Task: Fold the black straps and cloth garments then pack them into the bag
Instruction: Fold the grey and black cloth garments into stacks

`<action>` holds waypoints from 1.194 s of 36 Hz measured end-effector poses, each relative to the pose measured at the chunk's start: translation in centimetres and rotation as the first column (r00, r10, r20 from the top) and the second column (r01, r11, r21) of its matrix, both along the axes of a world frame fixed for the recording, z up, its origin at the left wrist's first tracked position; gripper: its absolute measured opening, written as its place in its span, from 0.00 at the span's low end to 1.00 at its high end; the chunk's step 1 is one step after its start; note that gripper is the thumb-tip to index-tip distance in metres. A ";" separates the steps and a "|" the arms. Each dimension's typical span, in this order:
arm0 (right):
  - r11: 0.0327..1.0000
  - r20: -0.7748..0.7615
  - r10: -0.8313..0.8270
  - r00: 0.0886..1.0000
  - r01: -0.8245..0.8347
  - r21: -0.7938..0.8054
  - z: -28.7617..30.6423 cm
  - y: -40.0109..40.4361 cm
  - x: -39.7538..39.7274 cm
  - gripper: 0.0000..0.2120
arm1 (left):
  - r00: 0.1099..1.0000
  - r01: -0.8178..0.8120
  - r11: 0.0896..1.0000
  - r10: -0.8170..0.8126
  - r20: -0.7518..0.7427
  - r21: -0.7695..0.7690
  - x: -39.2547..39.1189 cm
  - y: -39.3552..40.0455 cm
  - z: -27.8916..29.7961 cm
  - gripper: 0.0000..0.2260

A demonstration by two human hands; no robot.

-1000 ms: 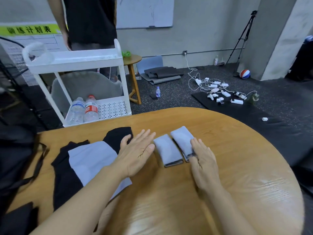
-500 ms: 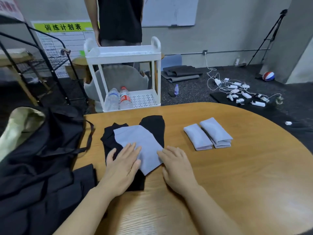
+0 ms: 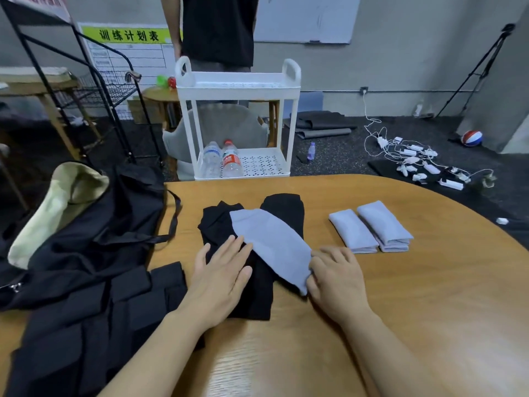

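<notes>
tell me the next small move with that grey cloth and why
Probably fold the grey cloth over itself: the right hand pinches its near corner while the left hand lies flat on the black garment beneath, and two folded grey cloths already sit further right.

Hands off the folded pairs, onto the black pile.
My right hand left the folded grey cloths, now pinches the grey cloth edge, lifted at 3 o'clock; left hand presses the black garment.

Beyond the hands, a white cart holds 2 water bottles; far right, chargers and a ball.
</notes>
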State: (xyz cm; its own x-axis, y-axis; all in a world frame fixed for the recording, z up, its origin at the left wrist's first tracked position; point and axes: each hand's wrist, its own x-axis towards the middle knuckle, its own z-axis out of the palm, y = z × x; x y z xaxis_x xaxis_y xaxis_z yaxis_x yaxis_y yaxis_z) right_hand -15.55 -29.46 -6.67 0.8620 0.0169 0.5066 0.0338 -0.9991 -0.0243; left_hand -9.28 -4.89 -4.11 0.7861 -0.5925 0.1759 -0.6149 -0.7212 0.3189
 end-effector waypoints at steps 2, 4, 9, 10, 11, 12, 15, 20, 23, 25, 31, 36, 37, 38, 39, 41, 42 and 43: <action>0.999 0.015 -0.033 0.999 0.033 0.019 -0.2 -0.9 -1.5 0.07 | 1.000 0.007 1.000 -0.007 0.001 0.019 -0.4 -0.6 -0.2 0.34; 0.998 0.025 -0.056 0.998 0.056 0.030 -0.5 -1.4 -3.0 0.07 | 1.000 0.020 1.000 -0.019 -0.017 0.014 -0.9 -1.3 -0.5 0.34; 0.988 0.078 -0.138 0.987 0.132 0.076 -0.9 -2.1 -6.1 0.08 | 0.998 0.031 0.999 -0.029 -0.048 0.043 -2.3 -3.1 -1.6 0.42; 0.985 0.085 -0.157 0.984 0.150 0.085 -1.0 -2.2 -6.7 0.08 | 0.998 0.027 0.998 -0.024 -0.054 0.055 -2.5 -3.4 -1.8 0.44; 0.982 0.084 -0.173 0.981 0.165 0.097 -1.1 -2.2 -7.3 0.08 | 0.998 0.020 0.997 -0.016 -0.058 0.074 -2.8 -3.6 -2.1 0.46; 0.979 0.078 -0.184 0.980 0.175 0.109 -1.2 -2.2 -7.9 0.08 | 0.998 0.011 0.995 -0.005 -0.061 0.103 -3.0 -3.9 -2.4 0.48; 0.967 0.057 -0.213 0.975 0.203 0.153 -1.6 -2.6 -9.5 0.08 | 0.997 -0.012 0.980 0.028 -0.075 0.200 -3.6 -4.5 -3.0 0.53; 0.948 0.048 -0.279 0.959 0.267 0.173 -1.8 -3.1 -11.6 0.08 | 0.996 -0.042 0.969 0.058 -0.061 0.243 -3.9 -5.3 -2.7 0.44; 0.940 0.030 -0.308 0.951 0.299 0.164 -1.3 -2.4 -12.4 0.08 | 0.998 -0.038 0.968 0.048 -0.035 0.250 -3.9 -6.1 -2.4 0.43; 0.939 -0.013 -0.321 0.947 0.320 0.122 -0.6 -1.6 -12.6 0.09 | 0.999 -0.014 0.969 0.024 -0.035 0.245 -4.0 -6.8 -2.3 0.42; 0.947 -0.029 -0.304 0.952 0.305 0.099 1.6 -0.7 -12.0 0.11 | 0.999 0.047 0.965 -0.048 -0.005 0.258 -3.9 -8.9 -1.2 0.23; 0.988 -0.141 -0.138 0.980 0.145 0.042 0.9 -1.7 -9.6 0.15 | 0.997 0.082 0.957 -0.082 -0.012 0.279 -2.7 -10.2 -1.3 0.24; 0.993 -0.194 -0.119 0.974 0.122 0.003 0.4 -1.9 -9.2 0.18 | 0.995 0.096 0.954 -0.094 -0.022 0.285 -2.5 -10.3 -1.5 0.24; 0.993 -0.255 -0.119 0.960 0.114 -0.032 -0.3 -2.1 -9.0 0.21 | 0.994 0.111 0.953 -0.104 -0.038 0.281 -2.3 -10.5 -1.6 0.24; 0.991 -0.318 -0.136 0.938 0.126 -0.052 -0.9 -2.2 -8.9 0.23 | 0.992 0.125 0.955 -0.114 -0.056 0.270 -2.3 -10.6 -1.7 0.24; 0.985 -0.418 -0.172 0.892 0.170 -0.041 -1.9 -2.2 -8.8 0.29 | 0.989 0.142 0.961 -0.126 -0.082 0.238 -2.2 -10.6 -2.1 0.24; 0.982 -0.450 -0.178 0.875 0.187 -0.025 -2.3 -2.1 -8.9 0.31 | 0.989 0.142 0.964 -0.126 -0.083 0.225 -2.2 -10.5 -2.2 0.25; 0.979 -0.466 -0.185 0.865 0.201 -0.015 -2.6 -2.1 -8.9 0.32 | 0.990 0.133 0.967 -0.119 -0.078 0.216 -2.1 -10.5 -2.4 0.25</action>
